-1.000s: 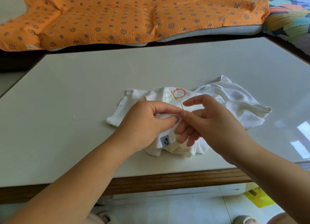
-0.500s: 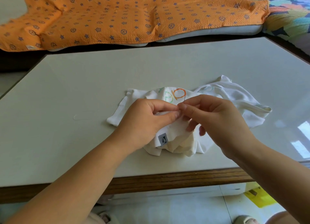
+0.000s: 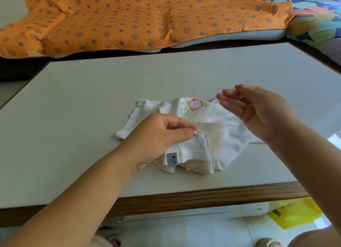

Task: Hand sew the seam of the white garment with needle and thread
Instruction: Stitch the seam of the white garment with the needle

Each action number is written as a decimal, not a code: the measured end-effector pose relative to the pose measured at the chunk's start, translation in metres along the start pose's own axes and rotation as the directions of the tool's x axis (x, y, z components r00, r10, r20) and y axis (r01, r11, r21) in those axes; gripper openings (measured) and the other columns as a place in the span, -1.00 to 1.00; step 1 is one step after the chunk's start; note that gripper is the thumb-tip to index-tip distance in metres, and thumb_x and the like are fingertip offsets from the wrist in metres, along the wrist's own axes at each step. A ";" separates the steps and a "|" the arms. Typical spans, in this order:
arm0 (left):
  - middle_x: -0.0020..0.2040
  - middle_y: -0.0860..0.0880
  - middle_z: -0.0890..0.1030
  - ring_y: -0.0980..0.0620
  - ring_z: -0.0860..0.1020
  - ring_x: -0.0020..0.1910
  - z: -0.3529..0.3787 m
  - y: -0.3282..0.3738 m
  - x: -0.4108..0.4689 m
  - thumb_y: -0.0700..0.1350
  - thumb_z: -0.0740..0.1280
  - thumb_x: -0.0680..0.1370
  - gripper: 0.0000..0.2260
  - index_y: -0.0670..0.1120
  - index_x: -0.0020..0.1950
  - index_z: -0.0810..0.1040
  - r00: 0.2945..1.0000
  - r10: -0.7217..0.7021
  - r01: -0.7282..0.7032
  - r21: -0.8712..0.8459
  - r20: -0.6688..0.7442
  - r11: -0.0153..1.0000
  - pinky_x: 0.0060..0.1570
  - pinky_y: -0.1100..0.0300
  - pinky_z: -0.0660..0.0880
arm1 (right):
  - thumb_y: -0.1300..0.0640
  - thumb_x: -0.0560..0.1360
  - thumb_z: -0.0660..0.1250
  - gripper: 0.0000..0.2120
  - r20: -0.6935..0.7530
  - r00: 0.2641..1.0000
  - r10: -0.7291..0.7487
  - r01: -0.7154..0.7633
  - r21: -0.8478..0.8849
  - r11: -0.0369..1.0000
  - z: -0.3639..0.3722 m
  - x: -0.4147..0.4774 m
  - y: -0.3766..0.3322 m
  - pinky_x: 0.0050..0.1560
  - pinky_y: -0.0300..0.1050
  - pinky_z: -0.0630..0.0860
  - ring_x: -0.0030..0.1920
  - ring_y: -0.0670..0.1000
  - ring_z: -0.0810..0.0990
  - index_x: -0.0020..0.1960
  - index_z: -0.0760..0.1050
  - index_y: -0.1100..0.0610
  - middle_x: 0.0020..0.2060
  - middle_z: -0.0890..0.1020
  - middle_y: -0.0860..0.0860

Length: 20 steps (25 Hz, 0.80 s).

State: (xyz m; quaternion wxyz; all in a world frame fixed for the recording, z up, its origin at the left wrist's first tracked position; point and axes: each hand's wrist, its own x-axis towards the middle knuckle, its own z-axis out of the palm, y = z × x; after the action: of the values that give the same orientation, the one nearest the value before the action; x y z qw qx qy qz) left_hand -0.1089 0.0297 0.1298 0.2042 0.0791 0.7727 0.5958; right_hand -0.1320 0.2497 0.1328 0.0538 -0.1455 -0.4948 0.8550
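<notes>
The white garment (image 3: 195, 150), with an orange and green print and a grey tag, lies crumpled on the table (image 3: 73, 99). My left hand (image 3: 158, 136) pinches a gathered fold of its seam between thumb and forefinger. My right hand (image 3: 258, 108) is raised to the right of the garment, above the table. Its thumb and forefinger pinch the needle (image 3: 246, 81), whose thin tip sticks up past the fingers, while the other fingers are spread. A fine thread (image 3: 208, 115) runs taut from the pinched fold up toward my right hand.
A loose curl of thread (image 3: 88, 130) lies on the table left of the garment. An orange patterned blanket (image 3: 129, 19) covers the sofa behind the table. The wooden front edge (image 3: 184, 200) is close to me, and a yellow bag (image 3: 295, 215) lies on the floor.
My right hand has pulled away from the fold, up and to the right, drawing the needle and thread out of the fabric. My left hand keeps its pinch on the seam.
</notes>
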 end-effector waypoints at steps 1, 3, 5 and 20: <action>-0.11 0.09 0.72 0.21 0.65 -0.04 -0.001 0.000 0.000 -0.12 0.46 0.47 -0.93 0.03 -0.12 0.72 1.000 -0.010 0.010 -0.002 0.007 1.000 0.05 0.27 0.47 | 0.31 0.61 0.20 -0.92 -0.047 0.996 -0.074 0.069 -0.089 0.994 -0.004 0.005 0.000 -0.04 -0.03 0.66 -0.09 0.18 0.72 -0.03 0.45 0.28 -0.26 0.67 0.17; -0.10 0.07 0.73 0.19 0.64 -0.03 -0.005 0.001 0.000 -0.11 0.46 0.46 -0.93 0.01 -0.10 0.73 1.000 -0.027 0.027 -0.012 0.012 1.000 0.12 0.21 0.48 | 0.25 0.60 0.24 -0.92 -0.113 0.958 -0.263 0.196 -0.408 0.892 -0.013 0.012 0.001 0.03 -0.04 0.64 -0.09 0.10 0.72 0.01 0.49 0.25 -0.23 0.70 0.11; -0.10 0.06 0.73 0.19 0.64 -0.04 -0.007 0.002 0.000 -0.13 0.45 0.46 -0.93 -0.01 -0.10 0.73 0.999 -0.041 0.042 -0.028 0.025 0.999 0.13 0.22 0.49 | 0.18 0.59 0.24 -0.90 -0.094 0.900 -0.425 0.238 -0.710 0.662 -0.019 0.016 0.000 0.01 -0.15 0.60 -0.12 -0.04 0.69 0.03 0.51 0.18 -0.22 0.70 -0.02; -0.19 -0.02 0.71 0.13 0.65 -0.22 -0.020 0.005 -0.001 -0.08 0.45 0.28 -0.83 -0.05 -0.17 0.73 0.989 -0.107 0.118 -0.110 0.100 0.987 -0.24 0.34 0.52 | 0.23 0.57 0.14 -0.87 0.067 0.886 -0.459 0.140 -0.982 0.126 -0.051 0.042 0.010 -0.14 0.02 0.48 -0.10 0.18 0.56 -0.07 0.45 0.16 -0.14 0.67 0.13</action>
State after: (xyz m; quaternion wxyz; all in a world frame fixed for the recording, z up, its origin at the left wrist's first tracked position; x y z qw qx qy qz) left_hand -0.1170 0.0133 0.1392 0.2776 0.0513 0.7297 0.6228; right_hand -0.1565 0.2973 0.0921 0.1838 -0.1496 -0.9267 0.2915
